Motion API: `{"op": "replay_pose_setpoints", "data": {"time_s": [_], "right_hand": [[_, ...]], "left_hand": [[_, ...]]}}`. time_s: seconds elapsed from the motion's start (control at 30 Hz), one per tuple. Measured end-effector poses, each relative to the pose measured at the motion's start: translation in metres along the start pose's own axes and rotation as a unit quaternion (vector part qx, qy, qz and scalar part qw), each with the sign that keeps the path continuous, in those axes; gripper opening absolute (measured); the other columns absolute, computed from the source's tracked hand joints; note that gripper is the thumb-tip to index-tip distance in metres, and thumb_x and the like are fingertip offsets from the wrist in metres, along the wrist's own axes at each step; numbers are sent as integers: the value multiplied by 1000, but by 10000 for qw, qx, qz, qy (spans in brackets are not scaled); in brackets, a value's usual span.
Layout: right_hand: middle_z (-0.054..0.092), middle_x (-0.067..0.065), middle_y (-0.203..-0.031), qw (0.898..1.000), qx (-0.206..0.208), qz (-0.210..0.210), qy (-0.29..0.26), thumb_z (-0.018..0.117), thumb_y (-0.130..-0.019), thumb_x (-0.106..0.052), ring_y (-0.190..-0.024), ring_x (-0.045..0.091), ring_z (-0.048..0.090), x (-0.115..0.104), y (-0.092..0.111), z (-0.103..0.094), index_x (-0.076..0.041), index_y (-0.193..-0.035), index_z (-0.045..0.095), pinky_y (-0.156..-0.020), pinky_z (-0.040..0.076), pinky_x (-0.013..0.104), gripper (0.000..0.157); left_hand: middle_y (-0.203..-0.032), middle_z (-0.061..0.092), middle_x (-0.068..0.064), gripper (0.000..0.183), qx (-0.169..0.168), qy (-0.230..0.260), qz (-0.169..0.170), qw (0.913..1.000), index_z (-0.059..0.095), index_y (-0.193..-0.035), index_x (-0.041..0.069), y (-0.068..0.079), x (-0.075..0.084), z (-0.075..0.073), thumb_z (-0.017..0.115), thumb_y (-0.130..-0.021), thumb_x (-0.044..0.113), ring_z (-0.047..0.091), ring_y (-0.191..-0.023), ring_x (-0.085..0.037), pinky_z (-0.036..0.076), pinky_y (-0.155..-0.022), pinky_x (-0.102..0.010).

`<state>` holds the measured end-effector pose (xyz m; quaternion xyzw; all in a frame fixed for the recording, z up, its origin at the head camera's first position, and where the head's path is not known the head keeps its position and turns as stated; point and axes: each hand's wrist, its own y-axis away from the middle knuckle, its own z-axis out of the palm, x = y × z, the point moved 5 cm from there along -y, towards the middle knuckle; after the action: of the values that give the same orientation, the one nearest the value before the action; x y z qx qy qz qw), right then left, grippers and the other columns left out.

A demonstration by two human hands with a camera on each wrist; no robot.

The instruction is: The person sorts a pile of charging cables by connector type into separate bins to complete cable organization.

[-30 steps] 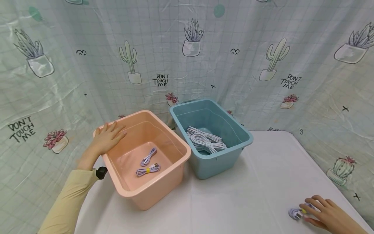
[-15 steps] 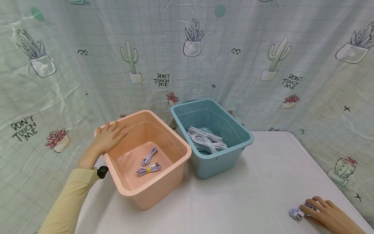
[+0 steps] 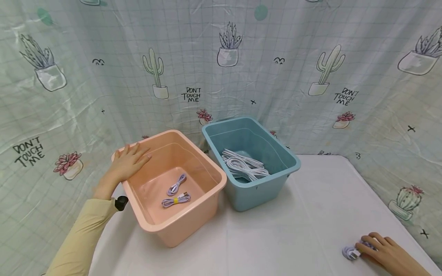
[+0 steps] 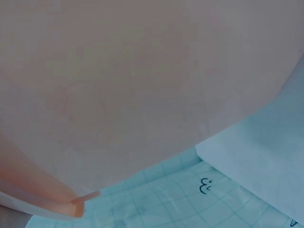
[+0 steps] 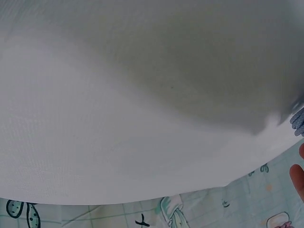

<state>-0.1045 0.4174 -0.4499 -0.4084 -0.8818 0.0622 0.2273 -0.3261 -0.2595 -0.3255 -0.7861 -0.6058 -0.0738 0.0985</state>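
My left hand [image 3: 127, 164] rests with spread fingers on the left rim of a peach plastic bin [image 3: 188, 220] in the head view. Two bundled lilac USB cables [image 3: 176, 200] lie on that bin's floor, the nearer one tied with a yellow band. At the lower right, my right hand [image 3: 390, 251] pinches another lilac USB cable bundle [image 3: 351, 253] on the white table. Its plug end sticks out to the left of the fingers, and the hand covers its middle. In the right wrist view, only fingertips [image 5: 298, 180] and a bit of cable [image 5: 298, 122] show at the right edge.
A blue-green bin [image 3: 259, 193] stands just right of the peach one, holding several white cable bundles [image 3: 243, 165]. Behind and beside the white table [image 3: 269, 241] hangs a curtain [image 3: 276, 88] printed with cacti. The left wrist view is mostly the peach bin's outer wall [image 4: 118, 95].
My right fingers have closed in on the lilac cable bundle, and its yellow band is now covered. The left hand stays on the bin rim.
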Motion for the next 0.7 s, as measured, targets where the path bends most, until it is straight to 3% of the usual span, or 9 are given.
{"op": "replay_pose_setpoints", "data": {"time_s": [0.17,0.3,0.4,0.5,0.53,0.7], "right_hand": [[50,-2,-92,9998,169,-45,2,40,-46,-91,-98,7,24,-1,-8,-5,-25,-104,49,-75,22,22,89],[50,-2,-91,9992,298,-165,214,38,-47,-91,-93,12,31,-1,-20,-10,-25,-101,48,-69,31,27,86],[51,-5,-88,9975,491,-281,412,25,-75,-76,-87,13,37,-1,-31,-13,-27,-96,49,-57,37,30,58],[53,-5,-86,9949,854,-354,408,11,-93,-51,-84,14,41,-1,-42,-16,-27,-92,52,-55,38,29,47],[54,-5,-85,9937,997,-366,369,8,-96,-43,-83,14,43,-1,-46,-17,-27,-91,53,-54,38,29,49],[56,-2,-83,9880,1421,-530,281,12,-98,-41,-79,16,47,2,-66,-26,-23,-87,55,-52,37,29,48]], "left_hand": [[-147,10,-25,64,-11,-8,-40,10000,29,-140,12,1,0,0,24,-93,54,-2,-130,-53,-5,-97,-70],[-147,11,-26,64,-5,6,7,10000,28,-140,12,2,1,-1,23,-93,54,-1,-130,-54,-4,-97,-70],[-146,11,-26,64,1,20,55,10000,28,-140,12,3,2,-1,23,-93,54,0,-130,-54,-3,-96,-71],[-146,11,-26,64,7,32,69,10000,28,-140,11,3,3,-2,23,-93,54,0,-129,-55,-3,-96,-71],[-146,11,-26,64,8,46,70,10000,28,-140,11,3,4,-2,23,-93,53,0,-129,-55,-3,-96,-71],[-147,11,-26,63,22,37,66,10000,28,-141,12,3,3,-2,23,-93,54,0,-129,-55,-3,-96,-71]]}}
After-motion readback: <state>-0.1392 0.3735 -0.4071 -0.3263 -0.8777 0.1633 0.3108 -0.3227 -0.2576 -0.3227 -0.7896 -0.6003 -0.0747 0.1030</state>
